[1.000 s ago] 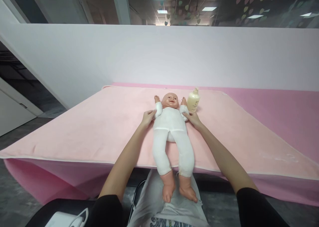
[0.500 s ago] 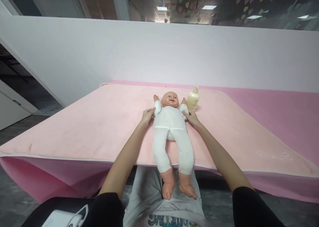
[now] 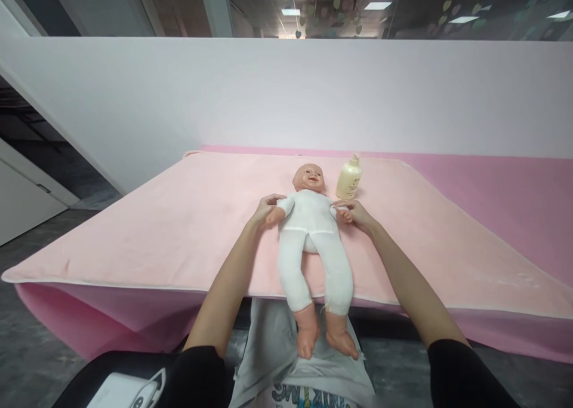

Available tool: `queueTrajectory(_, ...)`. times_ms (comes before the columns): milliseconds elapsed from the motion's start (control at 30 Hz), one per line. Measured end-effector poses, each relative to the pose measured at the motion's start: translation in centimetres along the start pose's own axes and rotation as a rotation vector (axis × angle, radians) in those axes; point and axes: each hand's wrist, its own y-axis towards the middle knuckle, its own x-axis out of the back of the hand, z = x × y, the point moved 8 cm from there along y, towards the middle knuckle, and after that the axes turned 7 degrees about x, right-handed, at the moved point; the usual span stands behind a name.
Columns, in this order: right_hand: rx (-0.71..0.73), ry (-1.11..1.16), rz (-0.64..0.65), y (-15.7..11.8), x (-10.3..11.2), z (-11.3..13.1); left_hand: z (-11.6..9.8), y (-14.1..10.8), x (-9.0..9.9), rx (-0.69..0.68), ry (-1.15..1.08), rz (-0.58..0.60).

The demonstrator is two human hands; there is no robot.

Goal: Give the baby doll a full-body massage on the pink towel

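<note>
A baby doll in a white cloth body lies on its back on the pink mat, its feet hanging past the front edge over my lap. My left hand is closed around the doll's arm at the left, near its wrist. At the right, my right hand grips the other arm, fingers over the sleeve and the small doll hand showing beneath. Both doll arms point down and outward from the shoulders. Just beyond my right hand stands a pale yellow pump bottle, upright and untouched.
The pink mat covers the table over a darker pink cloth. Behind it rises a white partition with glass above. A white device with a cable lies at the lower left, beside my lap.
The doll's arms, raised beside its head before, are now swung down to its sides with my hands on them. My right hand has moved slightly outward. The bottle stays in place.
</note>
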Motion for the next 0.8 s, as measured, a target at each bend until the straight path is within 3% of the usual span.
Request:
queueTrajectory(200, -0.002, -0.033, -0.097, 0.6, -0.2, -0.2, 0.5, -0.2, -0.4, 0.049, -0.001, 0.02)
queueTrajectory(400, -0.003, -0.248, -0.153, 1.6, -1.0, -0.6, 1.3, 0.7, 0.3, 0.026, 0.086, -0.164)
queueTrajectory(567, -0.028, -0.383, -0.228, 1.8, -1.0, -0.5, 1.9, 1.0, 0.9, 0.098, 0.127, -0.241)
queueTrajectory(700, -0.022, -0.374, -0.228, 1.3, -0.6, -0.3, 1.7, 1.1, 0.9, 0.068, 0.103, -0.224)
queueTrajectory(800, -0.034, -0.237, -0.158, 0.6, -0.3, -0.3, 1.4, 1.0, 0.6, 0.062, 0.033, -0.152)
